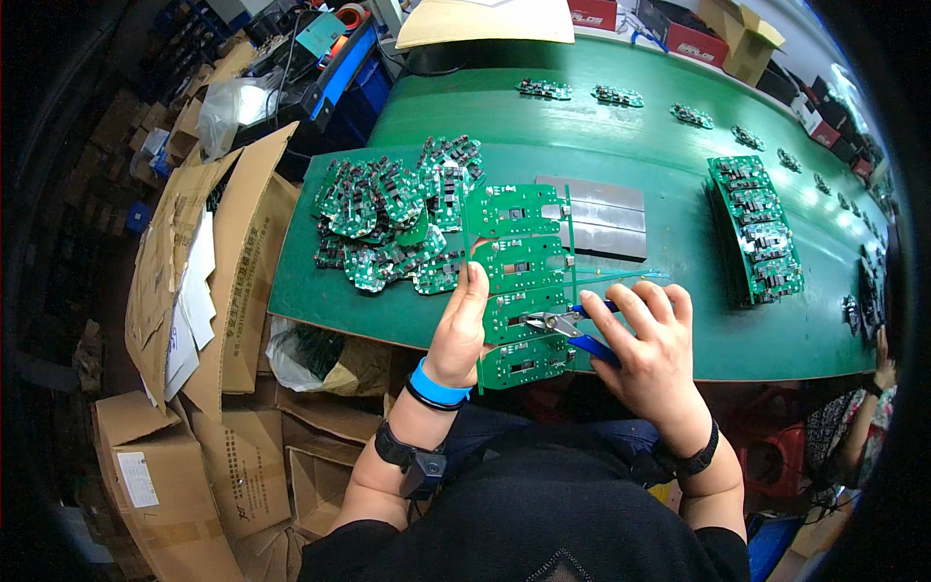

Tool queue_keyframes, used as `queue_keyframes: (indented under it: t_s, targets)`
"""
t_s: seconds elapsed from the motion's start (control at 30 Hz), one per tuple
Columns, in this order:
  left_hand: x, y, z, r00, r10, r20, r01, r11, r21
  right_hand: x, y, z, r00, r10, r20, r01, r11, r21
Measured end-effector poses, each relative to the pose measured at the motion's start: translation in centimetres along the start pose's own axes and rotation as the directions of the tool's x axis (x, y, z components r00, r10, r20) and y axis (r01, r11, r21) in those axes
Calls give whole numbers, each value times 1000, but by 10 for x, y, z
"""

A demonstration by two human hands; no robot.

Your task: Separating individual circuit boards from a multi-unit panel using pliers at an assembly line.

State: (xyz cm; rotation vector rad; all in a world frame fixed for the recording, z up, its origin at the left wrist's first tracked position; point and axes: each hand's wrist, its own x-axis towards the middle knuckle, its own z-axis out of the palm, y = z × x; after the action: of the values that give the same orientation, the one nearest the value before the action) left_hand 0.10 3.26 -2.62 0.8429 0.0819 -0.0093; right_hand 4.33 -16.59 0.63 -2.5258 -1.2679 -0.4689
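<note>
My left hand point(463, 328) grips the left edge of a long green circuit board panel point(517, 276) made of several joined boards, held upright over the table's near edge. My right hand point(652, 347) holds blue-handled cutting pliers point(567, 328), whose metal jaws touch the panel near its lower boards. A heap of separated green circuit boards point(393, 215) lies on the green table point(630, 145) just left of the panel. Grey flat plates point(606, 218) lie behind the panel.
A stacked row of green boards point(758, 228) lies at the right. Small boards point(618, 95) run along the table's far part. Open cardboard boxes point(208, 281) stand at the left and below. Another person's arm point(878, 373) shows at the right edge.
</note>
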Motion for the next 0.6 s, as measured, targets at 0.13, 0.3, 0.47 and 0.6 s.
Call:
queue_keyframes:
  t_s: [0.13, 0.3, 0.47, 0.6]
  targets:
    - [1, 1, 0, 1000, -15, -4, 15, 1000, -20, -2, 1, 3, 1000, -10, -29, 10, 1000, -18]
    - [2, -1, -2, 1000, -15, -22, 14, 999, -33, -1, 0, 3, 999, -18, -40, 17, 1000, -14]
    - [-1, -2, -3, 1000, -19, -16, 19, 1000, -20, -1, 5, 2, 996, 16, -83, -12, 999, 46]
    - [-1, 3, -7, 999, -18, -46, 15, 997, -73, -1, 5, 1, 997, -6, -80, 8, 1000, 26]
